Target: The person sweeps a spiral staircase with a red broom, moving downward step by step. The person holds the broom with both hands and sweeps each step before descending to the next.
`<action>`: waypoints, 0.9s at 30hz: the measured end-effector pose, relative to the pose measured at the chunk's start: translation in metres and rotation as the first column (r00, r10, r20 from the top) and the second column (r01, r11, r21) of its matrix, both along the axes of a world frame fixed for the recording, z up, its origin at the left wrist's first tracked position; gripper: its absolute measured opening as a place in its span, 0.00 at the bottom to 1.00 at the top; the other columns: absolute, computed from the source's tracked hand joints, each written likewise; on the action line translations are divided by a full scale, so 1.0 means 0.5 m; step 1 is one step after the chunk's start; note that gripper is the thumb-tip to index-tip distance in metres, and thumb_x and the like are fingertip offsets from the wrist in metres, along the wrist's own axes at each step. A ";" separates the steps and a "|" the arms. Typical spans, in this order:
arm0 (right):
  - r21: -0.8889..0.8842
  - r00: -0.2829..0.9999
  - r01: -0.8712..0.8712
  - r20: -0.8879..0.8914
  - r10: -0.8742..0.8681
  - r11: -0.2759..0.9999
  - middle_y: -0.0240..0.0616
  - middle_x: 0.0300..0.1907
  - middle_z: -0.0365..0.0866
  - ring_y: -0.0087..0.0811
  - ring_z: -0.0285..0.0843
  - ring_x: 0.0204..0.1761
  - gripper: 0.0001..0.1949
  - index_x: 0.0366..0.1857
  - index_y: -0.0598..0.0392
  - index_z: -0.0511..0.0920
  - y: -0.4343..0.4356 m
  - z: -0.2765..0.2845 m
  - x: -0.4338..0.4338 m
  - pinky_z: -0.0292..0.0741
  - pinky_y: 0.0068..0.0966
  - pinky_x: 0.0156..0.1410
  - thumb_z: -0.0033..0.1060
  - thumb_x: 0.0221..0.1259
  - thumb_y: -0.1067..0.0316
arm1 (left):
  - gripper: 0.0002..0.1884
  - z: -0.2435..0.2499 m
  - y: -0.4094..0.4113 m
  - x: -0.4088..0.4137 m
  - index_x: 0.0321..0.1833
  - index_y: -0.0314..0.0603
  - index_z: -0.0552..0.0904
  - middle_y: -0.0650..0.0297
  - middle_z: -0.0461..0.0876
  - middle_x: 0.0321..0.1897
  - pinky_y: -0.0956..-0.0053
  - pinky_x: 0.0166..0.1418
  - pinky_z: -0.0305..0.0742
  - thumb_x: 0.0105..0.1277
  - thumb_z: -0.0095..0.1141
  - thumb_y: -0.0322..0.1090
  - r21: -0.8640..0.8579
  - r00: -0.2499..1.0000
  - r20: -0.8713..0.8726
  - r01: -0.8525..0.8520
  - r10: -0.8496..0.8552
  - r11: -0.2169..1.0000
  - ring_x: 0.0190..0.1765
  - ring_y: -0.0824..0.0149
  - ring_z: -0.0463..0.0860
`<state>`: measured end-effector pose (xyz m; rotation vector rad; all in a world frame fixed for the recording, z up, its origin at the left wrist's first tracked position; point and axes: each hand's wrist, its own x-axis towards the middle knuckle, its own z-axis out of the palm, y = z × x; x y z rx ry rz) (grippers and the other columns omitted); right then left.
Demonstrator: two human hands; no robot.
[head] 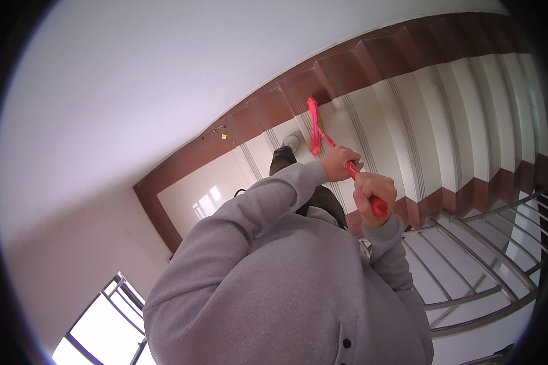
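Note:
A broom with a pink and red head rests against a stair tread, near the brown border along the wall. Its red handle slants back toward my body. My left hand grips the handle on the lower part, nearer the broom head. Close behind it, my right hand is closed around the handle near its top end. One of my feet, in a pale shoe, stands on a step just left of the broom head.
Pale stairs with brown borders run to the right. A metal railing lies at the lower right, a white wall at the upper left. Debris with a small yellow piece lies by the wall. A window is at the lower left.

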<state>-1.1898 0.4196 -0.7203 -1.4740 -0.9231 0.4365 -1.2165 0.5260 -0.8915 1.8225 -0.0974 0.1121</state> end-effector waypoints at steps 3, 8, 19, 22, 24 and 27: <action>0.037 0.998 -0.060 -0.015 0.061 0.997 0.35 0.15 0.64 0.32 0.61 0.16 0.14 0.16 0.55 0.61 -0.016 -0.009 -0.024 0.57 0.28 0.23 0.58 0.46 0.79 | 0.17 -0.008 -0.016 -0.027 0.18 0.37 0.72 0.52 0.71 0.16 0.59 0.28 0.66 0.60 0.62 0.36 -0.002 1.000 0.022 -0.015 0.015 1.000 0.23 0.48 0.73; 0.143 0.974 -0.225 0.056 0.219 0.964 0.33 0.13 0.61 0.32 0.59 0.14 0.13 0.14 0.54 0.62 -0.068 -0.039 -0.066 0.55 0.28 0.22 0.57 0.42 0.79 | 0.16 -0.013 -0.085 -0.094 0.19 0.37 0.70 0.54 0.70 0.17 0.59 0.30 0.65 0.59 0.61 0.32 0.017 0.990 0.009 -0.143 0.143 0.990 0.25 0.49 0.72; 0.131 0.996 -0.011 0.087 0.000 0.991 0.36 0.14 0.60 0.36 0.59 0.15 0.14 0.14 0.54 0.61 -0.184 -0.045 -0.173 0.55 0.31 0.23 0.60 0.39 0.79 | 0.15 -0.010 -0.142 -0.144 0.21 0.37 0.71 0.54 0.72 0.19 0.58 0.33 0.69 0.58 0.63 0.34 0.080 0.989 -0.016 0.148 -0.147 0.986 0.29 0.49 0.75; 0.177 0.989 0.134 0.038 -0.143 0.975 0.37 0.14 0.60 0.37 0.58 0.16 0.14 0.14 0.55 0.60 -0.193 -0.049 -0.196 0.55 0.32 0.23 0.58 0.38 0.79 | 0.15 -0.004 -0.135 -0.136 0.22 0.38 0.71 0.55 0.73 0.19 0.57 0.33 0.69 0.59 0.63 0.35 0.115 0.960 -0.071 0.277 -0.271 0.954 0.29 0.50 0.76; 0.203 0.972 0.225 0.026 -0.235 0.953 0.35 0.13 0.61 0.34 0.59 0.16 0.13 0.14 0.55 0.60 -0.198 -0.055 -0.214 0.55 0.29 0.23 0.56 0.38 0.80 | 0.15 -0.004 -0.131 -0.131 0.22 0.38 0.72 0.55 0.73 0.19 0.57 0.33 0.69 0.59 0.64 0.36 0.109 0.934 -0.051 0.357 -0.353 0.928 0.29 0.49 0.76; 0.255 0.924 0.370 -0.002 -0.382 0.893 0.33 0.13 0.61 0.32 0.58 0.16 0.14 0.14 0.55 0.60 -0.199 -0.073 -0.243 0.55 0.28 0.23 0.59 0.42 0.77 | 0.16 -0.021 -0.131 -0.120 0.22 0.39 0.71 0.56 0.72 0.18 0.59 0.31 0.67 0.59 0.65 0.35 0.101 0.883 0.020 0.465 -0.469 0.880 0.27 0.50 0.74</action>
